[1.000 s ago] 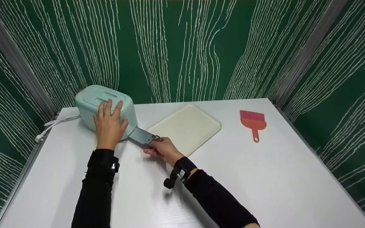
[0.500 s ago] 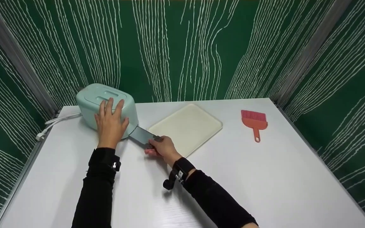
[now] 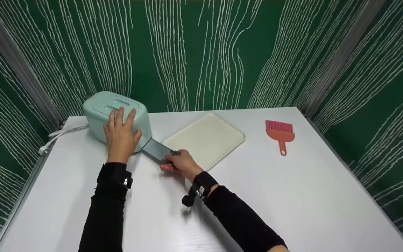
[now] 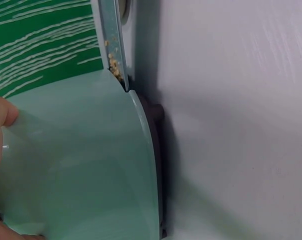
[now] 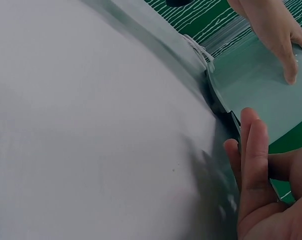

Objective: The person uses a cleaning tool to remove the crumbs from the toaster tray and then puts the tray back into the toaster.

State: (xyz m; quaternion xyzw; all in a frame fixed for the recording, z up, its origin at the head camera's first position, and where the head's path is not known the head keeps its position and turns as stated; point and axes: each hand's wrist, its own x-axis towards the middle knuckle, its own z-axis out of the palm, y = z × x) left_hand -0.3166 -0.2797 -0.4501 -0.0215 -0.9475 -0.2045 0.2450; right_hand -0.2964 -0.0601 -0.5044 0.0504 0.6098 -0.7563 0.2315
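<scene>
A mint-green toaster stands at the back left of the table. My left hand rests on its near side, fingers spread and reaching over the top edge. Out of the toaster's right end sticks a flat grey crumb tray, partly inside the body. My right hand pinches the tray's outer end between thumb and fingers. In the left wrist view, brownish crumbs lie on the tray close to the toaster. The right wrist view shows the right hand's fingers under the tray's edge.
A cream rectangular tray lies on the white table behind the right hand. Farther right is a small red dustpan with a brush. The toaster's white cord runs to the table's left edge. Green walls enclose the back and sides.
Slightly more of the crumb tray shows outside the toaster than a second ago, with the right hand still at its end. The left hand stays on the toaster.
</scene>
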